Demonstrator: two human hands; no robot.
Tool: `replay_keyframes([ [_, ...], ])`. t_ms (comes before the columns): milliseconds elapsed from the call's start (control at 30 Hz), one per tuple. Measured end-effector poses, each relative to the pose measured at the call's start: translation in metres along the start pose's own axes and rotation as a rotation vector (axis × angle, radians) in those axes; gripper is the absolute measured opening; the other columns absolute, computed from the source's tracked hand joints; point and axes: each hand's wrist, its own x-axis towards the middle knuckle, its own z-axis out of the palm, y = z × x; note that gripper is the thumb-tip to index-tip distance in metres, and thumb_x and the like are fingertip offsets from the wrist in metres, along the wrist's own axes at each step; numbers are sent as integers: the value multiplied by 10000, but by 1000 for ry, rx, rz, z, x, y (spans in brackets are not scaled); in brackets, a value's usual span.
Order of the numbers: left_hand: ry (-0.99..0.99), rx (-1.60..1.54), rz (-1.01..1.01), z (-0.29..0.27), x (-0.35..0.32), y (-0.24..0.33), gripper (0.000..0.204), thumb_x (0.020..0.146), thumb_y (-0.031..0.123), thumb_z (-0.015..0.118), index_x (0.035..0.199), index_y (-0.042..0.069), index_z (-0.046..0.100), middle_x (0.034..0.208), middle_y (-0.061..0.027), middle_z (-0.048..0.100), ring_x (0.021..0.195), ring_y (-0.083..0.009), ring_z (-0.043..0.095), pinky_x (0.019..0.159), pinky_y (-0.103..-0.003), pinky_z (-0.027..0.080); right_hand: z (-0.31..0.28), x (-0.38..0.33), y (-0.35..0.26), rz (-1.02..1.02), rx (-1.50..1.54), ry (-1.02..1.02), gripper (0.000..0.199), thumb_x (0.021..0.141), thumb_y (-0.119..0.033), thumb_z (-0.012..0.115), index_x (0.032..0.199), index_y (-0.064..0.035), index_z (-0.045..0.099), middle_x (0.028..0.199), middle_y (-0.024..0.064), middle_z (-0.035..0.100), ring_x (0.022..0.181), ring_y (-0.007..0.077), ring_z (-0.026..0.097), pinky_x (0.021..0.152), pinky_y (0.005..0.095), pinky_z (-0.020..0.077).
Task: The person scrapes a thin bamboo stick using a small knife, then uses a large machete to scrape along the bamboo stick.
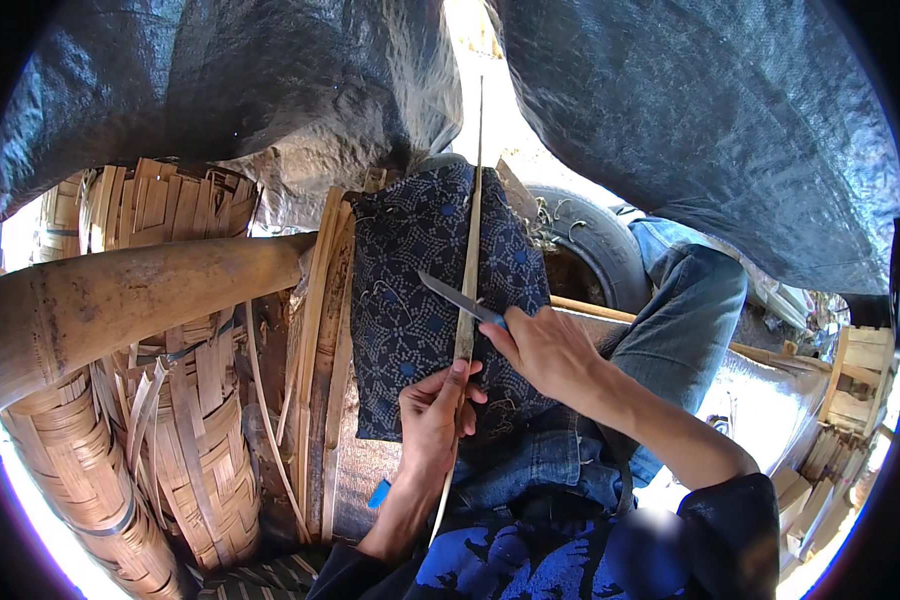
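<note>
A long, thin bamboo strip [472,245] runs lengthwise over my lap, its far end pointing away from me. My left hand [438,408] pinches the strip near its middle, thumb on top. In my right hand [550,350] is a knife [460,298] with a blue handle, the fingers wrapped round it. Its blade lies across the strip, just beyond my left hand, tip pointing to the far left. Beneath both hands a dark blue patterned cloth [400,300] covers my lap. Small shavings cling to the cloth.
A thick bamboo pole [140,300] juts in from the left, beside rolled woven bamboo [195,430] and upright bamboo slats [320,400]. Beyond my knee stands a tyre [605,245]. Dark plastic sheets [700,120] hang across the far side. Wooden crates [855,370] are at the right.
</note>
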Motion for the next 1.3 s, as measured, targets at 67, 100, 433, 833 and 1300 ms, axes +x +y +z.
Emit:
replay_keyframes([
  [67, -12, -7, -7, 2, -1, -1, 312, 954, 244, 580, 997, -53, 662, 661, -67, 635, 395, -65, 459, 374, -186, 333, 0, 18, 4, 92, 94, -55, 440, 969, -337, 511, 671, -18, 562, 493, 177, 530, 436, 345, 554, 423, 458, 409],
  [100, -13, -5, -6, -1, -5, -2, 312, 954, 244, 580, 997, -53, 662, 661, -67, 635, 395, -65, 459, 374, -186, 333, 1, 27, 7, 93, 95, -52, 440, 969, -337, 511, 671, -18, 562, 493, 177, 530, 436, 345, 554, 423, 458, 409],
  [433, -29, -103, -69, -5, -2, 6, 302, 964, 228, 554, 992, -57, 651, 656, -44, 626, 378, -55, 441, 346, -171, 302, -19, -5, 11, 45, 312, -69, 414, 985, -290, 483, 706, 6, 557, 471, 170, 508, 401, 326, 540, 401, 422, 388],
  [833, 11, 155, 9, -2, -7, 5, 298, 945, 258, 595, 992, -25, 679, 683, -68, 653, 411, -68, 489, 379, -180, 333, -1, 41, 39, 156, 182, -46, 518, 988, -363, 456, 650, 15, 565, 494, 199, 545, 457, 371, 590, 439, 481, 451],
  [1300, 41, 502, 269, -10, 8, 17, 313, 954, 266, 579, 967, -35, 665, 617, -38, 601, 375, -40, 438, 358, -183, 304, -13, 36, 49, 131, 433, 108, 344, 998, -242, 459, 827, 36, 567, 569, 176, 543, 509, 286, 571, 533, 405, 426],
])
